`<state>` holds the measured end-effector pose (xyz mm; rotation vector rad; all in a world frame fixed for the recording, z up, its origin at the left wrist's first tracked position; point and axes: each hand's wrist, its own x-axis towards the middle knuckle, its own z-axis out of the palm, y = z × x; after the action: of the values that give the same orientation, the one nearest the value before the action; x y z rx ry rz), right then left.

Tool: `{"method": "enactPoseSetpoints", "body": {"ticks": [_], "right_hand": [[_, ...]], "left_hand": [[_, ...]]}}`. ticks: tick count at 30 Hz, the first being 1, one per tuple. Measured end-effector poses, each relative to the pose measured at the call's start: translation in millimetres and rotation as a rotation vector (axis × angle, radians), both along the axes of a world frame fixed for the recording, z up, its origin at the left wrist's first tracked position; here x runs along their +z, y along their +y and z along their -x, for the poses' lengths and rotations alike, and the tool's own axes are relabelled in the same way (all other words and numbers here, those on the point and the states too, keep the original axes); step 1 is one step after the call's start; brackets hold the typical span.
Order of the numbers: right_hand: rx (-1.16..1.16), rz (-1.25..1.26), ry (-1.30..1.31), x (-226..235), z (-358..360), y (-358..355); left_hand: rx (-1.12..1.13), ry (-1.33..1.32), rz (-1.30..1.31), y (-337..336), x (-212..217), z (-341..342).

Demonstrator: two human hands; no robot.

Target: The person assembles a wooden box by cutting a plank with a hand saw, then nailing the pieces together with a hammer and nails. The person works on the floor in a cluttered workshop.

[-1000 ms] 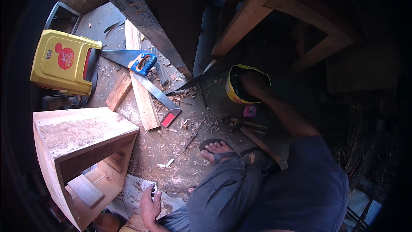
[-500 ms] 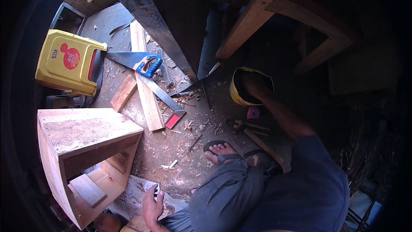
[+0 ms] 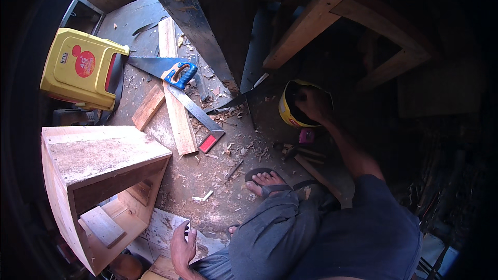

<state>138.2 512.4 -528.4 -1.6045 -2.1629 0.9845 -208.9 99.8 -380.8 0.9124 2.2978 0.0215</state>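
My right hand (image 3: 314,105) is at the mouth of a yellow bucket (image 3: 286,110), its fingers bent inward over the dark inside. Whatever they pinch is lost in shadow. Low in the view, my left hand (image 3: 182,246) rests by my thigh, thumb and fingers loosely curled and apart, with nothing plainly in them. Nearest to it stands an open-fronted wooden box (image 3: 106,153) with a loose short board (image 3: 104,226) inside. A pink tape measure (image 3: 306,135) lies just below the bucket. Closer to my foot is a hammer (image 3: 316,176), partly in the dark.
A handsaw (image 3: 161,68) with a blue handle lies across a long plank (image 3: 179,119), near a try square (image 3: 199,114). A yellow plastic stool (image 3: 78,70) lies tipped at the left. Wood shavings litter the floor. A wooden frame (image 3: 306,26) stands at the upper right.
My right hand has risen from deep in the bucket to its mouth, so more of the hand shows. My left hand has hardly moved.
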Motion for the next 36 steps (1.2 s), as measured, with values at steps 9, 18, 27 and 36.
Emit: {"method": "enactPoseSetpoints", "body": {"ticks": [9,18,27,36], "right_hand": [[-0.595,0.402,1.542,40,-61,-19],[-0.146,0.935,1.870,13,-48,-7],[-0.084,0.246,0.292,-15,-29,-8],[0.186,-0.292,-0.477,-74,2,34]], "left_hand": [[-0.025,-0.014,-0.005,8,-4,1],[0.025,-0.014,0.010,8,9,-6],[0.015,-0.014,0.008,-1,5,-2],[0.006,-0.024,-0.044,4,8,-4]]}}
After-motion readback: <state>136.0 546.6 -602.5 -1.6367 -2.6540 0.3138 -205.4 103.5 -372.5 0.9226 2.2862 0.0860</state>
